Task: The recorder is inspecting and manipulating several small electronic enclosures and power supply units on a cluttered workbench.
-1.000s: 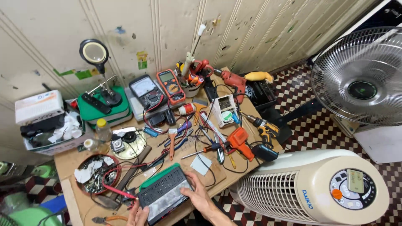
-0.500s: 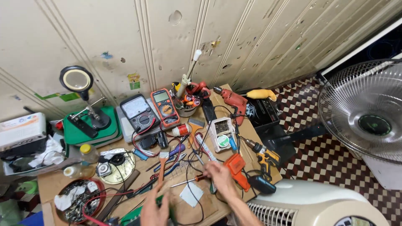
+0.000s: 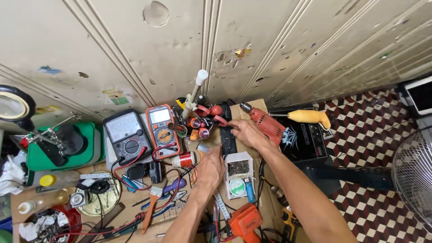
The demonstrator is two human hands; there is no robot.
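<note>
My left hand [image 3: 210,168] stretches forward over the cluttered wooden workbench [image 3: 135,198], back up. Its fingertips are by a small silver part [image 3: 202,147] and next to a red-striped spool [image 3: 184,159]. My right hand [image 3: 243,132] reaches further back, between a black strip [image 3: 227,137] and a red electric drill [image 3: 266,123]. Its fingertips are at the red handles of a tool [image 3: 219,119], and I cannot see whether they grip it. A white compartment box [image 3: 238,176] sits between my forearms.
A grey analog meter [image 3: 127,135] and an orange digital multimeter [image 3: 163,130] lie at the back left. A green tray [image 3: 63,148] and a magnifier lamp [image 3: 11,105] are far left. An orange drill [image 3: 245,220] is near me. A black cooktop [image 3: 303,141] and a fan [image 3: 414,175] are on the right.
The view has moved closer and tilted toward the wall. Both hands have moved from the near edge toward the back of the bench, the right one furthest.
</note>
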